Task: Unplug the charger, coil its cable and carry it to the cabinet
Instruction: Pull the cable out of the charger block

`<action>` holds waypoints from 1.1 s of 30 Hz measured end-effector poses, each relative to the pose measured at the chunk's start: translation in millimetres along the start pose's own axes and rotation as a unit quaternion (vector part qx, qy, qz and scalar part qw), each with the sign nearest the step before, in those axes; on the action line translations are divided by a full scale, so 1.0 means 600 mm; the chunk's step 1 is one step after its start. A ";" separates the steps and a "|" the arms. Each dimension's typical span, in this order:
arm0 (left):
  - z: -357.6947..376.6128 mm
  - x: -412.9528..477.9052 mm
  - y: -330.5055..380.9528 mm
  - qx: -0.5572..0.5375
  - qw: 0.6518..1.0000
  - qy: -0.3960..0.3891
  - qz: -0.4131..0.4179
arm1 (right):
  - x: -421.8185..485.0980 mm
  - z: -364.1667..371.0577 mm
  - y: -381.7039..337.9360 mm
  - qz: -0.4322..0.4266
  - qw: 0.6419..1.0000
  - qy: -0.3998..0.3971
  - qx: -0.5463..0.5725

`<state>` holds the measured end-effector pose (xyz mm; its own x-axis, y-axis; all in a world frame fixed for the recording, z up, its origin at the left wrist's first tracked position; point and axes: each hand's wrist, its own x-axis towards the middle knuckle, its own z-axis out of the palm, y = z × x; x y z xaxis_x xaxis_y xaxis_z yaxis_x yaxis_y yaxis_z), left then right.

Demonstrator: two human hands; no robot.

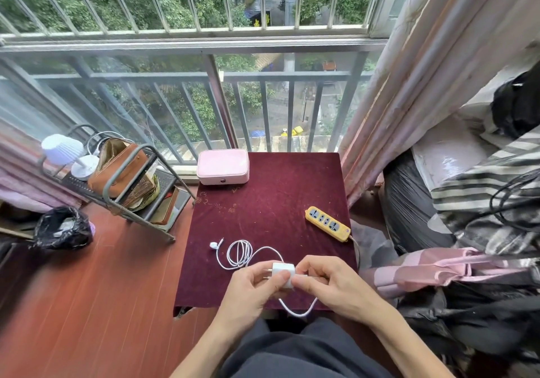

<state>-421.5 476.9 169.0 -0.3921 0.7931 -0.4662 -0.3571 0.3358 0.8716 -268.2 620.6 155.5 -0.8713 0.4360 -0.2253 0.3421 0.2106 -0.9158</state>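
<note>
Where my left hand (257, 281) pinched the white charger (283, 272), prongs leftward, its lower face was hidden. I saw the cable (238, 253) partly coiled on the maroon tablecloth (271, 202), its far plug indistinct. My right hand's (330, 282) fingers closed on the connector, concealing it. A yellow power strip (327, 223) lay right, beside curtains (409, 85).

Bare forearms, dark trousers (306, 354)

One head-worn wide-angle view here, looking forward and steeply down over the person's lap onto the table (263, 202). It faces the balcony railing (204, 79), close above the near table edge, verticals bowing outward.
</note>
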 end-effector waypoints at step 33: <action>-0.306 0.284 -0.441 0.294 0.836 0.361 -0.290 | 0.036 0.002 0.229 0.231 0.928 0.231 -0.181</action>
<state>-549.8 429.7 -168.7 -0.7833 -0.0325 -0.6208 -0.2690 0.9180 0.2914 -240.6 658.2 24.7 -0.3869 0.8634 -0.3238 0.8103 0.1507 -0.5663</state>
